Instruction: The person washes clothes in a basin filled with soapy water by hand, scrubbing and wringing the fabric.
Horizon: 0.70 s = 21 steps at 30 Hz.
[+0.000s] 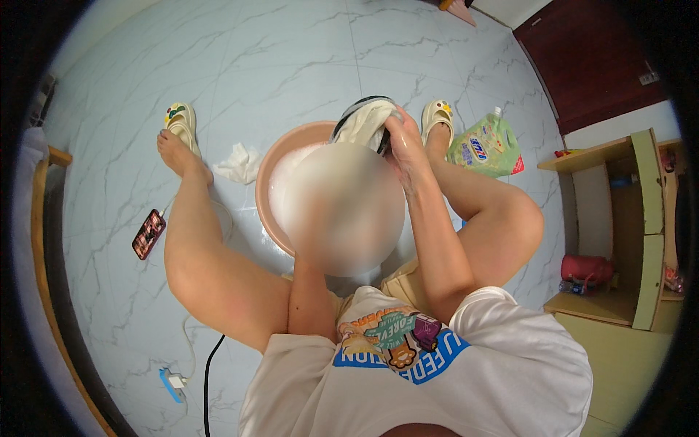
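My right hand grips the edge of a cream and black fabric item, possibly a shoe, and its fingers look wet. The item is held over the far side of a pinkish-brown plastic basin. White, sudsy water fills the basin's visible left part. My left forearm reaches towards the basin, but a round blurred patch covers the left hand and much of the basin. What that hand holds or touches is hidden.
Crumpled white tissue lies left of the basin. A green detergent pouch rests beyond my right knee. On the left are a charging phone and a blue power strip. A wooden shelf unit stands right.
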Tool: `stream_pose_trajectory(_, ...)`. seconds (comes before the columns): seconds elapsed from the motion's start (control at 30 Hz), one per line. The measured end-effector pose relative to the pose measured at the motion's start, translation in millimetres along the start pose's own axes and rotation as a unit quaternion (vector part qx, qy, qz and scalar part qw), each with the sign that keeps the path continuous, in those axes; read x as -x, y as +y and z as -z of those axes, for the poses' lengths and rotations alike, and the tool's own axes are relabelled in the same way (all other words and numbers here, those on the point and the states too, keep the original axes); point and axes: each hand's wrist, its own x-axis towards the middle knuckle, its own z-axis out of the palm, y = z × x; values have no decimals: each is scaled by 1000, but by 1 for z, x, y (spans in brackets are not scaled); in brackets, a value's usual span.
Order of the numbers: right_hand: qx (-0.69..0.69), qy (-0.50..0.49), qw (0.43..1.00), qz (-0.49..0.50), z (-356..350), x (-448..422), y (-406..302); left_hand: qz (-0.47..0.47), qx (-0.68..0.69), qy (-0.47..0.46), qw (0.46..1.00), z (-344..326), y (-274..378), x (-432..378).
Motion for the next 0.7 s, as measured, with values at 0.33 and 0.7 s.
stream_pose_trajectory(0.33, -63, -3, 996, -57, 2, -8, 7, -132, -200, 17, 971, -13, -24, 3)
stream_pose_trajectory(0.7, -24, 2, 996, -88, 8, 2, 14, 45, -2, 204, 978, 71, -99, -46)
